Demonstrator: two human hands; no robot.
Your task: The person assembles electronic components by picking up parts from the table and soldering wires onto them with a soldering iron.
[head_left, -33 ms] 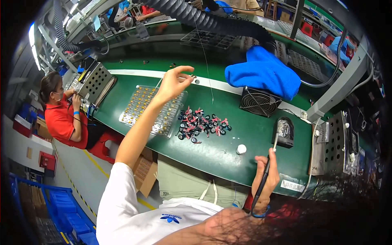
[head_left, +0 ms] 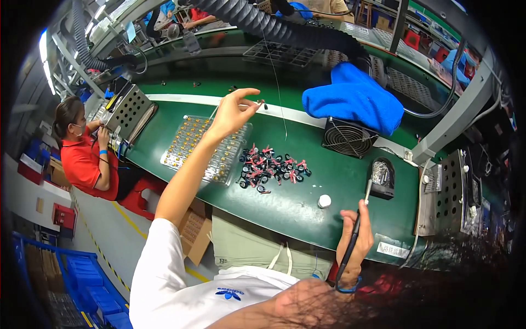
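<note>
My left hand (head_left: 236, 114) reaches out over the far side of the bench. Its thumb and index finger pinch a tiny part, too small to name, and a small dark piece (head_left: 266, 107) shows beside the fingertips. On the right, my right hand (head_left: 357, 236) is closed around a soldering iron (head_left: 350, 244) with a black handle. The iron's tip points up toward a black holder (head_left: 382, 189) filled with silvery metal curls. Between my hands lies a pile of small round black parts with red and black wires (head_left: 271, 167).
Clear plastic trays with rows of yellowish parts (head_left: 189, 140) lie under my left forearm. A white round cap (head_left: 324, 201) stands near the front edge. Behind are a black fan (head_left: 350, 137), a blue cloth (head_left: 353, 98) and a hanging wire (head_left: 278, 82). A co-worker (head_left: 87, 159) sits at left.
The iron's tip has shifted very slightly left. A dark piece now shows beside my left fingertips. Small parts on the green belt behind have moved slightly right.
</note>
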